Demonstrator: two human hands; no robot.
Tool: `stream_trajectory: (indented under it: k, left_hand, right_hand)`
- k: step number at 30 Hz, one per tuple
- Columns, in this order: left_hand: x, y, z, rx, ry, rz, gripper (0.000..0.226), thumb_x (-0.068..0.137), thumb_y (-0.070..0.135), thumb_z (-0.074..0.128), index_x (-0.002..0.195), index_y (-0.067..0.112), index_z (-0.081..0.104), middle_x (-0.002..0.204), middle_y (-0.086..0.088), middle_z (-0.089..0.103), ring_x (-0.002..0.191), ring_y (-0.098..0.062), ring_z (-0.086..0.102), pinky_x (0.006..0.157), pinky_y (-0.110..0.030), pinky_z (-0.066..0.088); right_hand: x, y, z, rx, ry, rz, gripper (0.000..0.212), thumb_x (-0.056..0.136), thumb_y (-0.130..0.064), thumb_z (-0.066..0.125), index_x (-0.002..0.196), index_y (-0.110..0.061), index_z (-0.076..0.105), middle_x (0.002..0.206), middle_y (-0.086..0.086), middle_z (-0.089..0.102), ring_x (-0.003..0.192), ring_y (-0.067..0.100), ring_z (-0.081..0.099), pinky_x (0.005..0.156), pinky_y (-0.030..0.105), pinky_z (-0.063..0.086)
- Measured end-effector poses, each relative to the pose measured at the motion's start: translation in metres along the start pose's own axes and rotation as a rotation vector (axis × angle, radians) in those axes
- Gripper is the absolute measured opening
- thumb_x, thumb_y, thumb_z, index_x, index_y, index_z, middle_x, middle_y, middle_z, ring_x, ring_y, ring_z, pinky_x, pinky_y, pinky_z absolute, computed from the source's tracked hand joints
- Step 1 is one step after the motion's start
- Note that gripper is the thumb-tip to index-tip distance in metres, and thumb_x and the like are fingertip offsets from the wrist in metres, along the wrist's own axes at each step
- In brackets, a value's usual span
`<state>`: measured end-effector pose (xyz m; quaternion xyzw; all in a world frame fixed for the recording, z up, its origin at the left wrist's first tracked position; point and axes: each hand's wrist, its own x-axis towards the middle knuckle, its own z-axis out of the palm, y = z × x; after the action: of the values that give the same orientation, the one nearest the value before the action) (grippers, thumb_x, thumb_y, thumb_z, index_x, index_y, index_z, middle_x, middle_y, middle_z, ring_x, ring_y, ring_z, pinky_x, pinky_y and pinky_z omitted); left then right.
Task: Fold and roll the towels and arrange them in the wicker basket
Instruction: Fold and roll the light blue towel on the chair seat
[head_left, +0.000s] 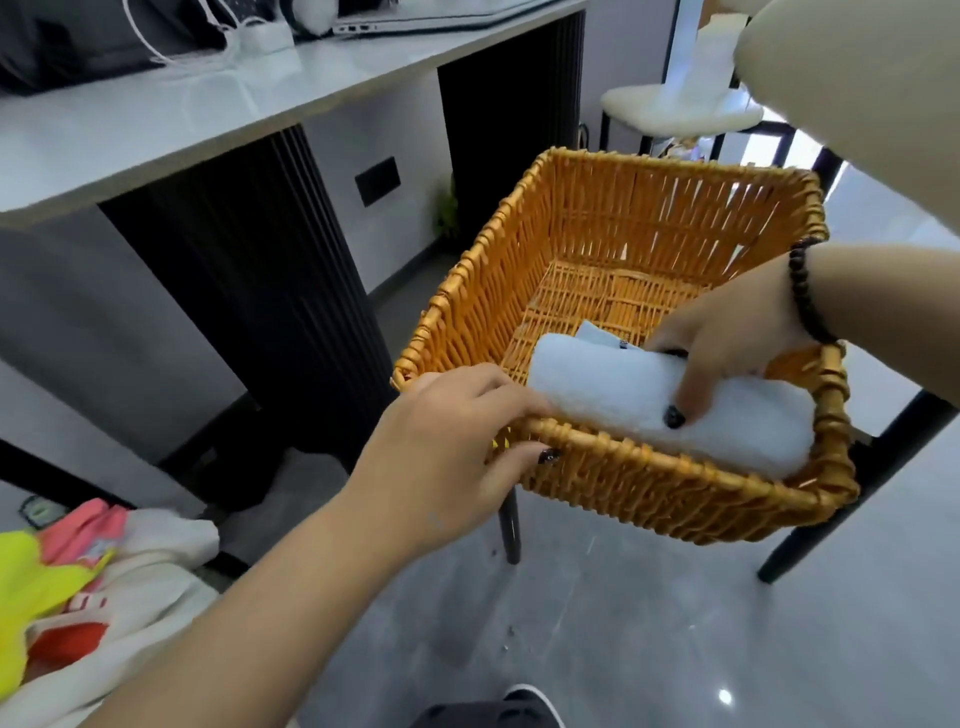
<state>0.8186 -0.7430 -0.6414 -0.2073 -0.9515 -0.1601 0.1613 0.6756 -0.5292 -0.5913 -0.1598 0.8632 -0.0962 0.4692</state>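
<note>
Presently: left hand (441, 441) grips wicker basket (649, 483) rim at its 8 o'clock corner, thumb outside. Right hand (727, 343) curled over rolled white towel (623, 400), lying along the near wall, long axis 10-to-4 o'clock.

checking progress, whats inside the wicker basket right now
One rolled white towel lies along the near wall of the wicker basket, with the right hand on it. The rest of the woven floor shows bare. What lies beneath the towel is covered.

single head-worn view, downward and forward, close over the wicker basket (628, 332)
</note>
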Motion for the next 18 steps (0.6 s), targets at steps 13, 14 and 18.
stream_trajectory:
  k: [13, 14, 18]
  left_hand:
    - [0.135, -0.023, 0.026, 0.424, -1.184, -0.149, 0.039, 0.091, 0.027, 0.059, 0.129, 0.017, 0.056, 0.126, -0.005, 0.056, 0.110, -0.024, 0.053, 0.093, -0.039, 0.046]
    - [0.137, -0.023, 0.032, 0.441, -1.224, -0.140, 0.047, 0.091, 0.029, 0.060, 0.136, 0.019, 0.050, 0.134, -0.005, 0.050, 0.118, -0.026, 0.050, 0.096, -0.040, 0.044]
    - [0.138, -0.029, 0.035, 0.426, -1.256, -0.159, 0.052, 0.087, 0.035, 0.064, 0.136, 0.023, 0.050, 0.131, -0.003, 0.051, 0.114, -0.025, 0.052, 0.095, -0.040, 0.046]
  right_hand:
    - [0.008, 0.009, -0.006, 0.099, 0.160, 0.082, 0.026, 0.087, -0.016, 0.068, 0.110, -0.004, 0.065, 0.091, 0.011, 0.074, 0.085, 0.027, 0.072, 0.085, 0.048, 0.057]
    - [0.009, 0.010, -0.007, 0.112, 0.162, 0.082, 0.026, 0.088, -0.016, 0.068, 0.110, -0.004, 0.065, 0.091, 0.011, 0.075, 0.086, 0.027, 0.072, 0.085, 0.048, 0.057]
    - [0.018, 0.015, -0.011, 0.129, 0.172, 0.081, 0.027, 0.087, -0.017, 0.069, 0.109, -0.003, 0.064, 0.091, 0.012, 0.074, 0.085, 0.028, 0.072, 0.082, 0.045, 0.058]
